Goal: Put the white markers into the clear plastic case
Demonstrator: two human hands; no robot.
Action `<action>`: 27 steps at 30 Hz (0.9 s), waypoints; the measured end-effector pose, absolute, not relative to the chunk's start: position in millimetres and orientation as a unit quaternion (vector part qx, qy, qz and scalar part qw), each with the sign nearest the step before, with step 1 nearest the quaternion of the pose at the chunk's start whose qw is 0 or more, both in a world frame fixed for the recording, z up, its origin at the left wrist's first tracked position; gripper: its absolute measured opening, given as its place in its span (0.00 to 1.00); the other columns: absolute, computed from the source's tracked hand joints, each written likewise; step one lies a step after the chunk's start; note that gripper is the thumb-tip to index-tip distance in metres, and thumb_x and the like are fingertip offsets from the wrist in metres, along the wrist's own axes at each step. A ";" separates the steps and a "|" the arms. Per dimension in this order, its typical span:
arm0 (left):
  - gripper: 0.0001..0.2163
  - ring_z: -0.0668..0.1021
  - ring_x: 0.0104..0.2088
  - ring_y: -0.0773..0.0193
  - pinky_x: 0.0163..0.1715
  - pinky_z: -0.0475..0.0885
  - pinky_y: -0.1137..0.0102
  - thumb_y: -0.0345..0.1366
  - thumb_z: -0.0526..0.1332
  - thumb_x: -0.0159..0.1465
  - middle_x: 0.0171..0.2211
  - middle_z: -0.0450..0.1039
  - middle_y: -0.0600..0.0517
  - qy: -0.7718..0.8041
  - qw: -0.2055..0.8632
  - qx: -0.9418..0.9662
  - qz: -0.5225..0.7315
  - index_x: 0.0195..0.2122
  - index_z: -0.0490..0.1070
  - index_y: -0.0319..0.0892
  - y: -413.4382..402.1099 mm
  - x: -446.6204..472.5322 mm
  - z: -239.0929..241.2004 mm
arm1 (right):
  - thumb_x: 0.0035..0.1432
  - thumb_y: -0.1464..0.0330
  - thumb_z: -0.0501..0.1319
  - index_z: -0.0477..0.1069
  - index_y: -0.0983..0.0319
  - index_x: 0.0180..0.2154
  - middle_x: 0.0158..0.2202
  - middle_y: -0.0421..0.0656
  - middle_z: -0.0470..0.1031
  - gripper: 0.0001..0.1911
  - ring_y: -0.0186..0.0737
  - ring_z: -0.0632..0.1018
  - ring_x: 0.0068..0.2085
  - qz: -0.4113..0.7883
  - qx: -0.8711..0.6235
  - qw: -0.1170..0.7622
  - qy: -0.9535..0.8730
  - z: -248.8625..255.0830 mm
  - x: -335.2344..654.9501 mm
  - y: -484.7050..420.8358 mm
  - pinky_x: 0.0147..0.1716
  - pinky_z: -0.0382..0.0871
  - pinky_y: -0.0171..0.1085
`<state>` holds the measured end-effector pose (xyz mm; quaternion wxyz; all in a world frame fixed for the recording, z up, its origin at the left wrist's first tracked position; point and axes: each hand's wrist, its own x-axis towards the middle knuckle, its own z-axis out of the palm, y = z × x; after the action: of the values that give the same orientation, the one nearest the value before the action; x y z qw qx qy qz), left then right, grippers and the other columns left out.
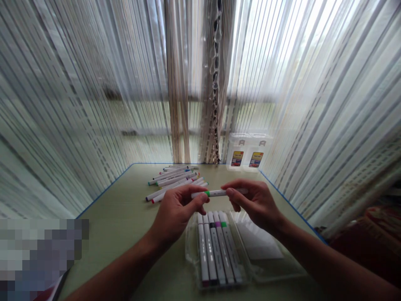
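Between my two hands a white marker (217, 193) with a green band is held level above the table. My left hand (178, 207) pinches its green-banded end, while the fingers of my right hand (252, 200) close on the other end. Below them lies an open clear plastic case (191, 246) with several white markers (216, 246) side by side in its left half. Black, purple and green bands show on some of these. The case's lid (260, 242) is folded out to the right, with a whitish sheet or glare on it.
Loose white markers (175, 177) with coloured ends lie in a pile at the table's far left. Two clear cases with labels (247, 152) stand upright at the back right. String curtains (125, 83) hang around the blue-edged green table (119, 217). A blurred-out patch covers the lower left.
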<state>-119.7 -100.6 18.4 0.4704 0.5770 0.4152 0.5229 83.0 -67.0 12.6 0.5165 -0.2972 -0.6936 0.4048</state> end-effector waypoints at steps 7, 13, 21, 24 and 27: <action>0.09 0.78 0.24 0.67 0.28 0.73 0.73 0.35 0.66 0.58 0.24 0.77 0.50 0.422 0.456 0.579 0.528 0.36 0.78 0.35 -101.0 -119.1 18.6 | 0.55 0.65 0.68 0.80 0.67 0.36 0.21 0.41 0.75 0.11 0.30 0.73 0.19 0.416 -0.305 0.474 -0.714 12.3 81.6 -69.2 0.17 0.68 0.29; 0.09 0.78 0.23 0.66 0.27 0.73 0.73 0.35 0.68 0.56 0.25 0.78 0.49 0.427 0.457 0.594 0.507 0.37 0.79 0.35 -102.1 -118.4 18.2 | 0.54 0.64 0.69 0.80 0.66 0.37 0.22 0.43 0.77 0.11 0.32 0.75 0.20 0.432 -0.307 0.452 -0.717 10.3 81.5 -69.2 0.18 0.70 0.30; 0.12 0.79 0.25 0.66 0.28 0.75 0.74 0.37 0.68 0.58 0.30 0.80 0.47 0.418 0.461 0.609 0.491 0.40 0.80 0.37 -102.5 -118.8 15.0 | 0.54 0.65 0.69 0.80 0.64 0.37 0.25 0.43 0.79 0.11 0.31 0.75 0.21 0.449 -0.297 0.437 -0.721 9.1 82.6 -67.8 0.19 0.70 0.29; 0.10 0.80 0.25 0.65 0.28 0.75 0.74 0.37 0.68 0.58 0.29 0.79 0.48 0.421 0.457 0.611 0.491 0.37 0.79 0.36 -104.5 -117.4 16.7 | 0.52 0.65 0.70 0.81 0.65 0.37 0.26 0.44 0.80 0.11 0.33 0.76 0.22 0.429 -0.299 0.432 -0.735 9.5 82.0 -68.7 0.21 0.71 0.31; 0.08 0.80 0.26 0.64 0.29 0.75 0.73 0.36 0.68 0.57 0.28 0.78 0.49 0.414 0.459 0.617 0.488 0.35 0.78 0.36 -106.3 -115.8 16.6 | 0.51 0.65 0.71 0.81 0.65 0.34 0.27 0.45 0.81 0.10 0.35 0.77 0.25 0.383 -0.303 0.429 -0.760 11.9 80.4 -70.6 0.24 0.72 0.32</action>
<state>-115.8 -106.3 16.6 0.4589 0.6170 0.4135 0.4876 80.4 -70.6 11.9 0.4287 -0.3025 -0.7603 0.3830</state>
